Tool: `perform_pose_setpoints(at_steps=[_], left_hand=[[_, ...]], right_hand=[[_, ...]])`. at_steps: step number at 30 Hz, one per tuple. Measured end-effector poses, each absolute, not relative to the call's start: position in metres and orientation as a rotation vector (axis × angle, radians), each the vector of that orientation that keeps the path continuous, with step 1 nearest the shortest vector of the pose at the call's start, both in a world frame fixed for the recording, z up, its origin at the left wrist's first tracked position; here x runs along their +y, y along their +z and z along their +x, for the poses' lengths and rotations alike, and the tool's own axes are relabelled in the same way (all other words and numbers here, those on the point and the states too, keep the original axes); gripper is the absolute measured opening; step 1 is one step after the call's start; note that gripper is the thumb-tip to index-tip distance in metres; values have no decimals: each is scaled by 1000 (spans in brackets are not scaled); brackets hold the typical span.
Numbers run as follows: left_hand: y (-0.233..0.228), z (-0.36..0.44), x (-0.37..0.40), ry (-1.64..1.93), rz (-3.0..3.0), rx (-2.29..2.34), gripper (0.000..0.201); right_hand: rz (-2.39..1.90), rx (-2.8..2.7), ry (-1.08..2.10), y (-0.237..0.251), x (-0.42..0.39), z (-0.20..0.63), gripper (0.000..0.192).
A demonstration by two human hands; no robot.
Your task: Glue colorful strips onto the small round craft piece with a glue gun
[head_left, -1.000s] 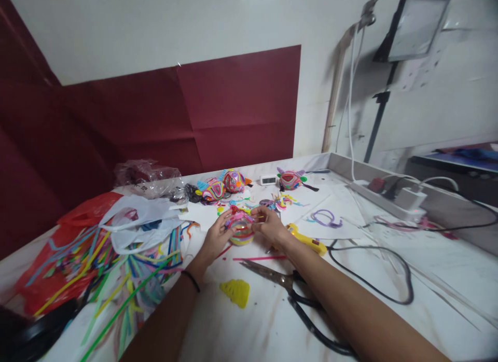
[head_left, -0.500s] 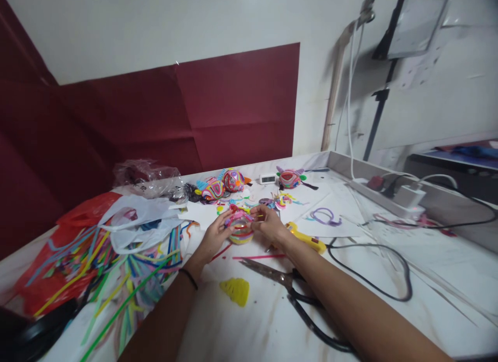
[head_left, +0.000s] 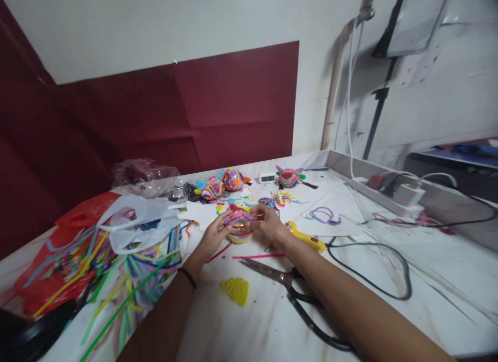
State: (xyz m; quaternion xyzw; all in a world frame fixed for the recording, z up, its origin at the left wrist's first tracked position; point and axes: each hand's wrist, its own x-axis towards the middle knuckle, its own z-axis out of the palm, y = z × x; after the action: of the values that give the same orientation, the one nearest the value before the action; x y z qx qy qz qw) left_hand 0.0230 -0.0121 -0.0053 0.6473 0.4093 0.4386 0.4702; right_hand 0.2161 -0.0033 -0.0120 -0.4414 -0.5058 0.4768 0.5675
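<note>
A small round craft piece (head_left: 239, 228) wrapped in bands of coloured strips sits on the white table (head_left: 389, 310) between my two hands. My left hand (head_left: 212, 238) grips its left side. On its right side my right hand (head_left: 267, 223) holds it, with the fingers pinched at its top edge. A thin pink strip (head_left: 259, 256) lies on the table just below my hands. Large black-handled scissors (head_left: 295, 294) rest under my right forearm.
A yellow glue gun (head_left: 305, 238) with a black cable (head_left: 373, 284) lies to the right. Three finished colourful pieces (head_left: 233, 180) stand at the back. Plastic bags and many loose coloured strips (head_left: 105, 258) fill the left. A yellow scrap (head_left: 234, 290) lies near me. A power strip (head_left: 392, 198) sits far right.
</note>
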Motion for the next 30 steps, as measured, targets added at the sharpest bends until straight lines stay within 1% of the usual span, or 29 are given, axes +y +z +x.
perform_pose_setpoints(at_steps=[5,15,25,30], left_hand=[[-4,23,-13,1055,1587,1012,53],[-5,22,-12,1052,1601,1044,54],[-7,23,-11,1072,1619,1028,49],[-8,21,-10,1065,1608,1025,53]], right_hand=[[-1033,-1187,1111,-13,-2,216,37],[-1021,-1191,1105,-17,0,216,37],[-1021,-1180,1112,-16,-1,216,38],[-1017,-1174,1126,-14,-2,216,38]])
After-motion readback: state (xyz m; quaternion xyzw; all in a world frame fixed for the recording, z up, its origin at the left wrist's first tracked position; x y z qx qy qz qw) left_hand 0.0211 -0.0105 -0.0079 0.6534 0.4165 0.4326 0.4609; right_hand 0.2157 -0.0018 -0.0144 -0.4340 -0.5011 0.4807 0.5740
